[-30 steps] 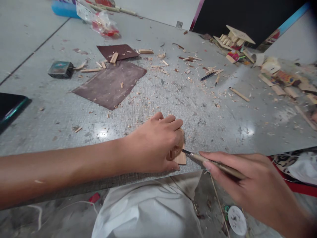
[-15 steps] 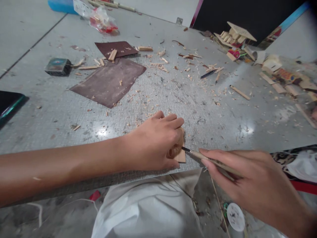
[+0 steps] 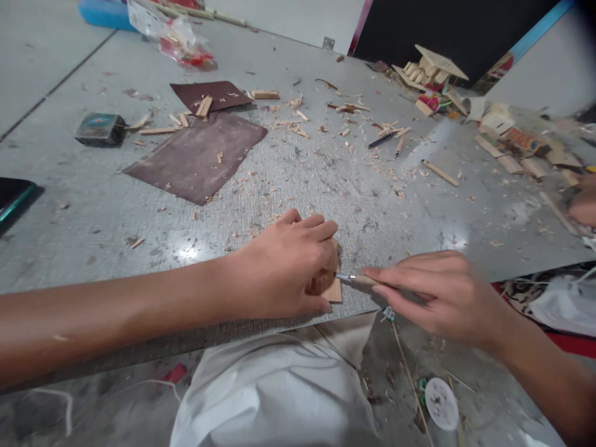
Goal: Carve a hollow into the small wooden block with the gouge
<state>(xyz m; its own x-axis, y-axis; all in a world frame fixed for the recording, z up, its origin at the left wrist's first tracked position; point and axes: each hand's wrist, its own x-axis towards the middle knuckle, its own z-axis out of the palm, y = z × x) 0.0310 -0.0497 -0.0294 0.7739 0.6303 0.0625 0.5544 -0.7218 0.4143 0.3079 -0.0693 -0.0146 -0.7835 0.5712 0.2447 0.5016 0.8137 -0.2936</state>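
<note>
Near the table's front edge, my left hand [image 3: 293, 267] is closed over a small wooden block [image 3: 336, 287], pressing it on the table. Fingers and palm cover most of the block; its right side shows, with a carved, hollowed part next to my thumb. My right hand [image 3: 433, 292] grips a carving tool [image 3: 351, 277] by its thin wooden handle. The metal tip of the tool points left and meets the carved part of the block.
Two brown sandpaper sheets [image 3: 200, 158] lie ahead among shavings. Further right are loose tools, including a wooden-handled one [image 3: 440, 172], and wood pieces [image 3: 510, 162]. A dark box [image 3: 100, 129] and a phone-like object [image 3: 16, 198] lie left. Another person's hand [image 3: 584, 200] is at the right edge.
My right hand has turned and shifted, and the tool now lies flatter, its shiny metal shaft showing. My left hand still holds the block. The whole view has shifted slightly.
</note>
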